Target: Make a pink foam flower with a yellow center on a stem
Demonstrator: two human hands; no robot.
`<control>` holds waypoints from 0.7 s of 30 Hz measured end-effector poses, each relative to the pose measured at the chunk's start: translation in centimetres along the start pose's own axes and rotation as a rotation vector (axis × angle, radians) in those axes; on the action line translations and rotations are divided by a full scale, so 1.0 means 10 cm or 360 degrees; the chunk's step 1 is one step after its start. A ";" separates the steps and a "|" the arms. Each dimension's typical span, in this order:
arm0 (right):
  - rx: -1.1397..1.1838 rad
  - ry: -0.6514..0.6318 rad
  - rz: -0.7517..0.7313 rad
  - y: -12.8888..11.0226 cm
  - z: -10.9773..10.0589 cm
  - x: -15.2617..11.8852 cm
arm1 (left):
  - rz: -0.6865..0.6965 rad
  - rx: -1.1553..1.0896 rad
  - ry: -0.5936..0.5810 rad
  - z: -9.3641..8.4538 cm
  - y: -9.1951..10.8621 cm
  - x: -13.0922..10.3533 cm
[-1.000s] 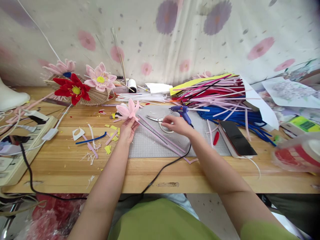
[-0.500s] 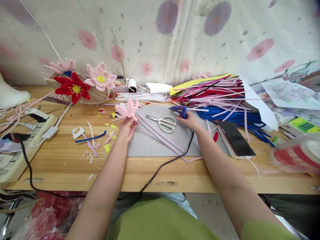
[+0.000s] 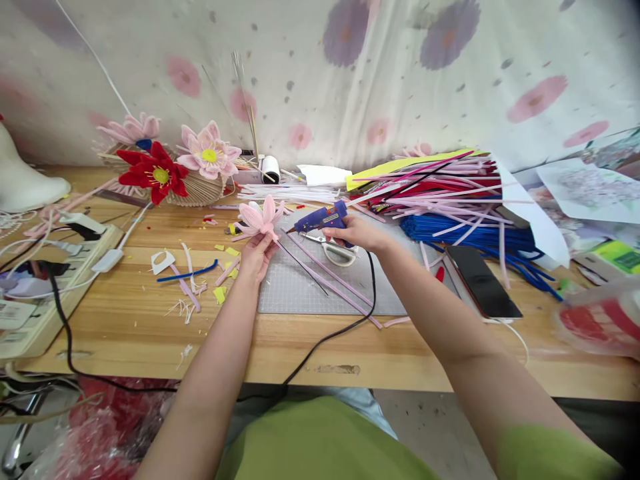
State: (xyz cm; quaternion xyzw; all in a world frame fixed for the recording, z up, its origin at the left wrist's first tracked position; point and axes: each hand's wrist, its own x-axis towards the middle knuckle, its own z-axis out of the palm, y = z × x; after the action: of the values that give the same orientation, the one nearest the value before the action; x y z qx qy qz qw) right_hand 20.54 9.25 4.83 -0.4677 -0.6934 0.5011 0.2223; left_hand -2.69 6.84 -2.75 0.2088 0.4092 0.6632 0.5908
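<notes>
My left hand [image 3: 259,257] pinches a pink pipe-cleaner flower [image 3: 261,219] at its base, petals pointing up and away from me. A thin dark wire stem [image 3: 305,268] runs from the flower toward the lower right. My right hand [image 3: 357,232] is wrapped round a blue hot glue gun [image 3: 320,218] with a white glue stick in its back. The gun's nozzle points left at the flower's base, a short gap away. Under the gun lie white-handled scissors [image 3: 340,254], partly hidden, on the grey cutting mat [image 3: 295,300]. Pink pipe cleaners [image 3: 340,285] cross the mat.
Finished red [image 3: 159,175] and pink flowers [image 3: 209,155] stand at the back left. Bundled pipe cleaners [image 3: 450,193] and a phone [image 3: 483,280] lie to the right. A power strip [image 3: 65,300] sits on the left. The gun's black cord [image 3: 325,343] loops over the table's front edge.
My right hand has lifted the glue gun off the mat area and brought it left, over the scissors, close to the flower. My left hand keeps hold of the flower. The view has shifted slightly.
</notes>
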 end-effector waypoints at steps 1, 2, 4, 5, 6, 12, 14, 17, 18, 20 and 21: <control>-0.0019 -0.0005 0.0006 -0.05 0.03 0.03 | -0.0015 0.0004 -0.0006 0.00 0.01 0.00; -0.0040 -0.0004 0.0011 -0.08 0.06 0.06 | -0.0029 0.0009 -0.0014 0.00 0.01 -0.01; -0.0092 -0.0001 0.0013 -0.11 0.10 0.11 | -0.0048 0.0024 -0.0026 0.00 0.02 -0.01; -0.0118 0.0000 0.0006 -0.12 0.11 0.13 | -0.0052 0.0030 -0.0026 0.00 0.03 -0.01; -0.0142 0.0001 -0.0008 -0.11 0.12 0.15 | -0.0058 0.0036 -0.0024 0.00 0.03 -0.01; -0.0211 -0.0001 -0.0075 -0.05 0.15 0.25 | -0.0070 0.0066 -0.0013 0.00 0.03 -0.01; -0.0227 0.0014 -0.0113 -0.05 0.17 0.27 | -0.0069 0.0062 -0.0017 0.00 0.03 0.00; -0.0263 0.0036 -0.0133 -0.08 0.18 0.29 | -0.0062 0.0065 -0.0032 -0.01 0.03 0.00; -0.0273 0.0038 -0.0121 -0.09 0.18 0.29 | -0.0061 0.0071 -0.0040 -0.02 0.02 0.01; -0.0271 0.0036 -0.0099 -0.10 0.17 0.29 | -0.0064 0.0083 -0.0053 -0.03 0.02 0.01; -0.0263 0.0030 -0.0099 -0.10 0.17 0.29 | -0.0069 0.0083 -0.0058 -0.03 0.02 0.01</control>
State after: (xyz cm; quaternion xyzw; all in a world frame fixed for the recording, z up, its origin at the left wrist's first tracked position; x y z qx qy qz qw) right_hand 17.47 10.92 4.62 -0.4673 -0.7444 0.4307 0.2048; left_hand -3.12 6.88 -2.79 0.2272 0.4201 0.6355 0.6067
